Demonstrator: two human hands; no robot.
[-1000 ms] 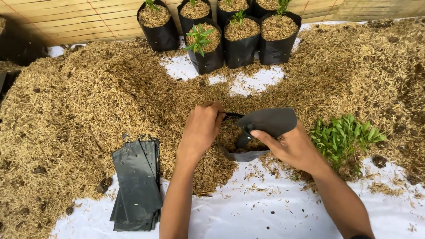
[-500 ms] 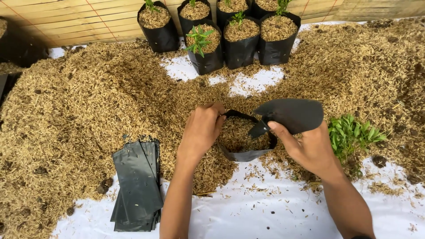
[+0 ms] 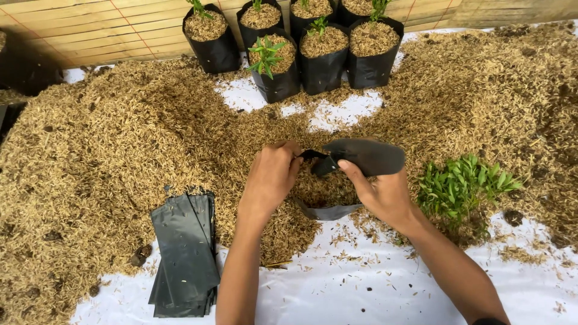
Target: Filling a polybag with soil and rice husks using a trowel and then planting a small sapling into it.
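Closest to us there's the white sheet (image 3: 337,289) spread on the ground, with a flat stack of empty black grow bags (image 3: 183,256) lying on it at our left, right at the edge of the husk pile.

Just past that, our two hands are working one black grow bag (image 3: 337,180) that sits in the rice husk heap (image 3: 108,150). Our left hand (image 3: 272,177) is curled closed, fingers pinching the bag's near-left rim. Our right hand (image 3: 382,192) is clamped on the other side, thumb and fingers folded over the rim, pulling up a wide flap of the black plastic so it stands above the opening. The bag sits directly between the two hands, touching both, and it's filled with the same tan husk mix nearly up to the rim.

Just to the right of our right hand there's a bunch of green seedlings (image 3: 463,186) lying on the husks, near but not touching.

Further back, past a bare patch of the sheet, a cluster of filled black bags (image 3: 325,66) stands upright, each packed with husk mix, several with a small green seedling in them. Behind those is a bamboo mat wall (image 3: 90,27).
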